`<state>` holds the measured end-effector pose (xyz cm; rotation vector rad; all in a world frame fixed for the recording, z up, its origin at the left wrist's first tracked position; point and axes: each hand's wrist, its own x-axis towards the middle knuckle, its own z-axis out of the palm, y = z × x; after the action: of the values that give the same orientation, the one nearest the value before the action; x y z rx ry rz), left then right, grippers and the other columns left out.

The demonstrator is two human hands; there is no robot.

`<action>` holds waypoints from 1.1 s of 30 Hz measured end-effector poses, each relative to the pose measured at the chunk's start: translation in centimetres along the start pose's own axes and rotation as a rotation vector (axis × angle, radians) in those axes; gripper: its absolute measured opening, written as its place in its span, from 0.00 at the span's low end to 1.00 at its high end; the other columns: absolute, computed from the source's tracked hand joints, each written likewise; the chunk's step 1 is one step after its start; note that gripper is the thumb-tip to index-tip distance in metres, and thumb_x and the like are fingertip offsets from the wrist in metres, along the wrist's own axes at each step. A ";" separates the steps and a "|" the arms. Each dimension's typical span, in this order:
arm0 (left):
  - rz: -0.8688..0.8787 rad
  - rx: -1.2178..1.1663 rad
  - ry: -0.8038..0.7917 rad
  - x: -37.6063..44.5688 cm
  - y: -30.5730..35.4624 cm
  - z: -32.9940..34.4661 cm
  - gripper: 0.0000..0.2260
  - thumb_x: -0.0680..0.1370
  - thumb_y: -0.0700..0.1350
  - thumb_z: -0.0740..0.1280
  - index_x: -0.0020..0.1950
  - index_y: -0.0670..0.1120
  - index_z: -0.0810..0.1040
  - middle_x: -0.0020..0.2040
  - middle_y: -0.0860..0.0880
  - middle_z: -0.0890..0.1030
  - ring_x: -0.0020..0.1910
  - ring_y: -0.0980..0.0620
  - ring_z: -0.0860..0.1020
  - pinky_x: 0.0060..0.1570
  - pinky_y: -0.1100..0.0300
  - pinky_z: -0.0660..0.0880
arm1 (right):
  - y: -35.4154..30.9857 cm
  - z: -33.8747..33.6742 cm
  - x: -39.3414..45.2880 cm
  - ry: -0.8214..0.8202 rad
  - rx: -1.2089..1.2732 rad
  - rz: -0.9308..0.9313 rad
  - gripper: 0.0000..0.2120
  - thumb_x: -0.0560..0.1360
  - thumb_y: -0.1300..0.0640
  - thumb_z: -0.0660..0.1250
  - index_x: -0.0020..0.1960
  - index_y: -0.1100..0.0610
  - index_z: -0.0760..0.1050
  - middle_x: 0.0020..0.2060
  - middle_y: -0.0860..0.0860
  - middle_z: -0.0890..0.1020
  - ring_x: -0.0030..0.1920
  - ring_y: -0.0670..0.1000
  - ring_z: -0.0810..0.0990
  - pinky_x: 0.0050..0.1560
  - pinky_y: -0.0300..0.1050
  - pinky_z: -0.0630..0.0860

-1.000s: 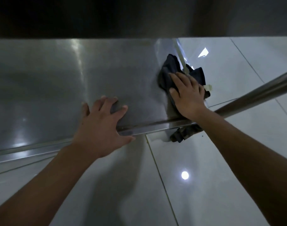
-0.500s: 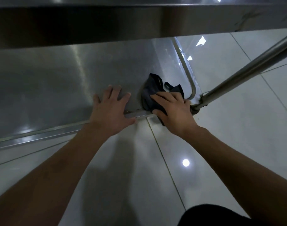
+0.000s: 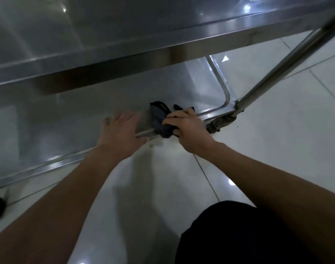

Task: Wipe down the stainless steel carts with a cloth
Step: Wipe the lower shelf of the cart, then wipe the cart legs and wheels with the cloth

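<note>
Cloth [image 3: 161,119] work is at the lower shelf [image 3: 77,119] of the stainless steel cart [image 3: 124,52] — specifically its near front lip, close to the right corner. The right hand [image 3: 189,128] has its grip closed on the dark, bunched cloth, fingers curled over it and pressing it against the shelf rim, part of the fabric on the shelf surface and part hanging over the edge. The left hand [image 3: 121,134] lies open and flat just beside it, palm on the shelf with fingers spread, holding nothing; it looks to be steadying the cart or the person's weight.

To the right of the cloth the shelf's raised rail curves round the corner and meets the upright leg [image 3: 273,73], whose foot fitting [image 3: 221,122] looks grimy. A small pale crumb [image 3: 151,145] lies on the floor tiles [image 3: 277,149] just below the rim.

Judging by this, the step in hand is wiping the shelf's front edge. The next move likely calls for dragging the cloth along the lip toward the corner, keeping pressure on the narrow rim, and working around the leg joint — an awkward spot where fabric could snag.

No brand, label or writing can be read on the cart, the cloth or anything else in view.
</note>
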<state>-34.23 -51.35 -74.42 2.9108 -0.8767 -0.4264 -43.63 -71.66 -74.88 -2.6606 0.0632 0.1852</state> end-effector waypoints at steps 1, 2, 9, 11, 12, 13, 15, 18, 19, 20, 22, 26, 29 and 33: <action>0.019 0.000 0.000 -0.2 0.7 -0.4 0.33 0.74 0.61 0.70 0.75 0.52 0.67 0.72 0.49 0.71 0.71 0.44 0.65 0.67 0.43 0.63 | 0.0 -0.5 -0.9 0.018 0.036 -0.019 0.23 0.75 0.68 0.64 0.66 0.51 0.77 0.67 0.49 0.75 0.66 0.57 0.68 0.63 0.54 0.67; 0.042 -0.003 -0.002 -0.4 1.5 -0.8 0.30 0.75 0.60 0.69 0.74 0.52 0.68 0.70 0.49 0.73 0.70 0.45 0.67 0.66 0.44 0.64 | 0.2 -1.1 -2.1 0.044 0.076 -0.036 0.22 0.73 0.70 0.66 0.64 0.54 0.79 0.65 0.50 0.78 0.64 0.58 0.71 0.63 0.53 0.67; 0.228 -0.033 -0.122 -2.4 11.3 -5.3 0.26 0.78 0.56 0.67 0.75 0.51 0.71 0.72 0.48 0.73 0.72 0.45 0.68 0.70 0.46 0.64 | 4.7 -10.5 -13.4 0.133 0.105 0.037 0.14 0.67 0.72 0.71 0.52 0.63 0.82 0.47 0.57 0.83 0.45 0.60 0.80 0.50 0.52 0.74; 0.310 -0.059 -0.169 -3.7 14.9 -7.2 0.23 0.78 0.55 0.67 0.72 0.50 0.74 0.70 0.48 0.75 0.70 0.44 0.71 0.69 0.46 0.66 | 4.7 -12.9 -17.4 0.224 0.118 0.192 0.18 0.69 0.71 0.69 0.57 0.61 0.81 0.50 0.53 0.83 0.49 0.58 0.79 0.56 0.53 0.73; 0.346 -0.063 -0.192 -4.4 16.6 -8.5 0.21 0.79 0.54 0.67 0.71 0.50 0.75 0.69 0.48 0.76 0.69 0.45 0.72 0.69 0.47 0.66 | 4.4 -13.9 -19.4 0.273 0.146 0.277 0.19 0.69 0.72 0.68 0.58 0.60 0.81 0.51 0.51 0.82 0.51 0.56 0.78 0.59 0.53 0.72; 0.382 -0.065 -0.208 -5.3 18.3 -9.9 0.20 0.79 0.54 0.67 0.70 0.50 0.76 0.69 0.49 0.77 0.68 0.45 0.73 0.68 0.48 0.67 | 3.7 -15.1 -21.3 0.321 0.191 0.370 0.20 0.70 0.72 0.66 0.60 0.59 0.80 0.53 0.50 0.81 0.53 0.54 0.76 0.61 0.50 0.70; 0.449 -0.068 -0.228 -6.9 21.7 -13.3 0.20 0.80 0.55 0.65 0.71 0.51 0.75 0.69 0.49 0.77 0.68 0.46 0.73 0.68 0.49 0.67 | 1.9 -18.1 -24.7 0.425 0.278 0.568 0.22 0.72 0.73 0.63 0.63 0.58 0.79 0.57 0.52 0.80 0.56 0.52 0.72 0.61 0.34 0.65; 0.552 -0.065 -0.226 -9.2 25.6 -19.2 0.20 0.81 0.55 0.64 0.72 0.50 0.74 0.69 0.49 0.76 0.68 0.46 0.74 0.68 0.48 0.69 | -1.0 -22.9 -28.3 0.473 0.334 0.706 0.23 0.72 0.74 0.61 0.63 0.59 0.79 0.57 0.54 0.80 0.59 0.60 0.74 0.57 0.32 0.64; 0.578 -0.084 -0.210 -10.0 26.8 -21.3 0.20 0.81 0.54 0.64 0.71 0.49 0.75 0.68 0.49 0.78 0.67 0.46 0.75 0.67 0.48 0.70 | -2.1 -24.6 -29.5 0.475 0.325 0.727 0.22 0.73 0.74 0.61 0.63 0.59 0.78 0.57 0.54 0.80 0.60 0.61 0.73 0.57 0.33 0.64; 0.598 -0.107 -0.200 -10.7 27.9 -23.5 0.19 0.81 0.53 0.65 0.70 0.48 0.76 0.66 0.48 0.79 0.65 0.46 0.76 0.66 0.48 0.72 | -3.3 -26.3 -30.6 0.489 0.309 0.739 0.22 0.73 0.73 0.62 0.63 0.59 0.78 0.57 0.54 0.80 0.60 0.62 0.73 0.57 0.33 0.63; 0.635 -0.123 -0.197 -12.4 29.5 -27.9 0.18 0.81 0.52 0.65 0.69 0.48 0.77 0.64 0.48 0.80 0.63 0.47 0.77 0.63 0.47 0.74 | -5.8 -29.9 -32.5 0.527 0.258 0.762 0.21 0.75 0.72 0.62 0.65 0.58 0.77 0.60 0.52 0.79 0.63 0.60 0.72 0.59 0.30 0.60; 0.724 -0.089 -0.188 -16.3 30.7 -37.3 0.17 0.80 0.51 0.65 0.67 0.47 0.78 0.61 0.49 0.81 0.61 0.47 0.77 0.60 0.47 0.75 | -11.6 -37.1 -35.0 0.574 0.210 0.800 0.20 0.78 0.69 0.62 0.67 0.56 0.76 0.65 0.50 0.77 0.65 0.57 0.67 0.62 0.33 0.61; 0.760 -0.102 -0.152 -20.0 30.0 -44.1 0.16 0.79 0.49 0.67 0.65 0.46 0.79 0.60 0.47 0.82 0.60 0.44 0.78 0.57 0.45 0.76 | -16.1 -42.7 -36.3 0.627 0.192 0.806 0.20 0.77 0.70 0.63 0.66 0.56 0.77 0.64 0.50 0.77 0.63 0.56 0.67 0.62 0.37 0.64; 0.721 -0.109 -0.129 -23.0 29.2 -51.3 0.18 0.79 0.50 0.67 0.67 0.46 0.78 0.63 0.47 0.81 0.62 0.43 0.77 0.59 0.46 0.75 | -21.2 -49.1 -38.0 0.641 0.156 0.787 0.19 0.77 0.68 0.65 0.65 0.56 0.78 0.64 0.50 0.78 0.62 0.56 0.68 0.61 0.46 0.71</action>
<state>-53.56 -63.67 -15.37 2.2629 -1.7434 -0.5615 -73.78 -74.83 -16.65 -2.2916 1.2610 -0.4146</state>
